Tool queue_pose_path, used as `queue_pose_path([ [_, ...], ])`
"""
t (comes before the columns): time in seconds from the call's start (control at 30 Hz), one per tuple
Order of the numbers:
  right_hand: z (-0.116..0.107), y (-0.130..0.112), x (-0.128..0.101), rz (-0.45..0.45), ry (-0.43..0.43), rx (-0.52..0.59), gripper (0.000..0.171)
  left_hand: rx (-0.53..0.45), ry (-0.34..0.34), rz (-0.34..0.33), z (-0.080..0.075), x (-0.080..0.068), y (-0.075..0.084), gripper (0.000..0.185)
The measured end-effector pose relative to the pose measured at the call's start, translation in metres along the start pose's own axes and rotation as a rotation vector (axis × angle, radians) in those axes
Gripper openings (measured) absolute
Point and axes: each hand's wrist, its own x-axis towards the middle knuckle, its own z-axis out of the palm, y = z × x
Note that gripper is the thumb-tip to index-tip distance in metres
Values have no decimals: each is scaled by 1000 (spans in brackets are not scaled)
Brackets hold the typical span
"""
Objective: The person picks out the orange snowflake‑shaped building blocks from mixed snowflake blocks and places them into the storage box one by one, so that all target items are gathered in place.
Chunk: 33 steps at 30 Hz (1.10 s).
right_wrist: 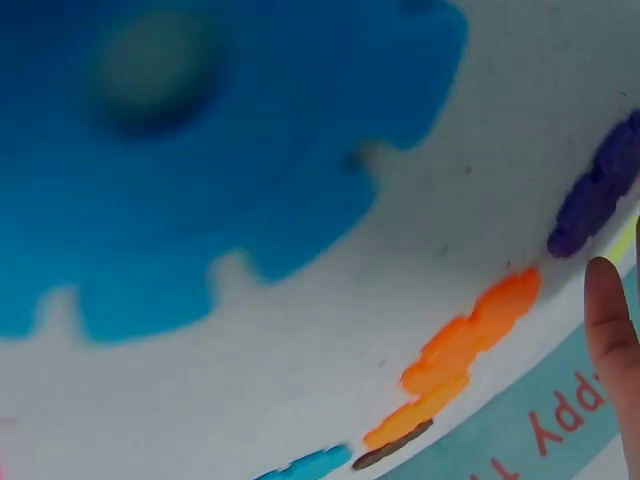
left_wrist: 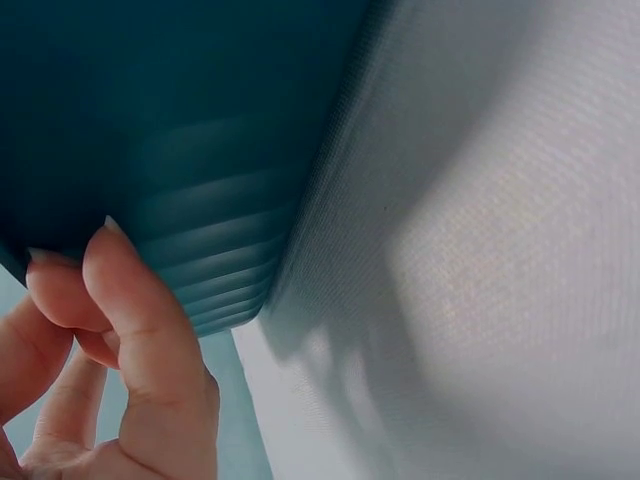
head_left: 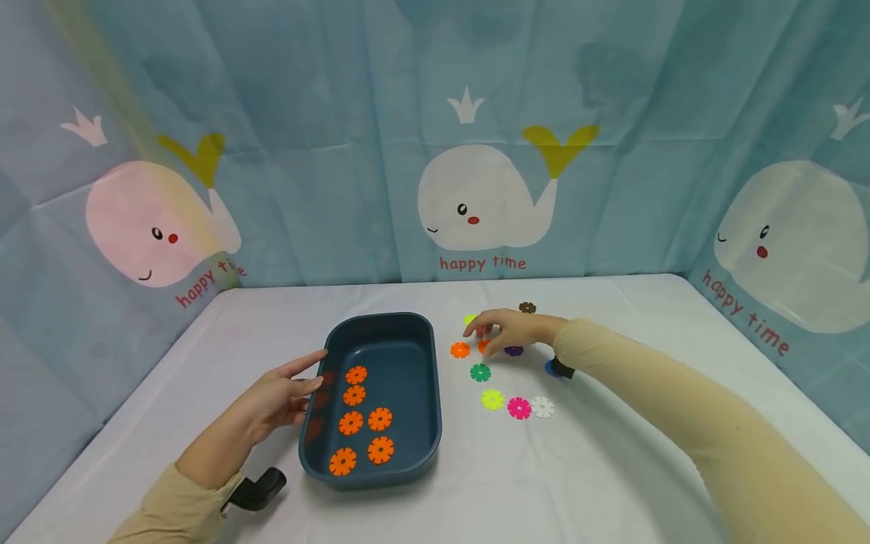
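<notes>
Left hand (head_left: 268, 400): fingers kinda bent, touching tray's (head_left: 411, 385) left edge
Tray: on the counter (head_left: 516, 476), off its far edge
Orange discs (head_left: 354, 395): six inside, toward tray's left and near edges
Right hand (head_left: 516, 329): fingers parted, over loose discs (head_left: 460, 350) toward counter's far edge

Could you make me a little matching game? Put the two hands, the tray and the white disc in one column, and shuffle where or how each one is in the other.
1. Left hand
2. Right hand
3. Tray
4. White disc

A. Holds only orange discs
B. Lies beside the pink disc
C. Is at the tray's outer wall
D. Is over the loose discs

Pairs: 1-C, 2-D, 3-A, 4-B
</notes>
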Motion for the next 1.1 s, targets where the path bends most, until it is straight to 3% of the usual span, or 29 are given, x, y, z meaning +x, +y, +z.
queue_pose_path([
  [0.4,-2,-4,30,46,-162,-91,54,4,9,-8,0,-1,0,64],
  [0.57,-3,-8,33,71,-208,-89,48,7,16,-11,1,0,1,64],
  [0.73,-1,-9,34,83,-217,-111,38,7,21,-13,1,0,1,63],
  [1.1,1,-10,38,93,-206,-76,31,2,22,-13,2,-1,2,62],
])
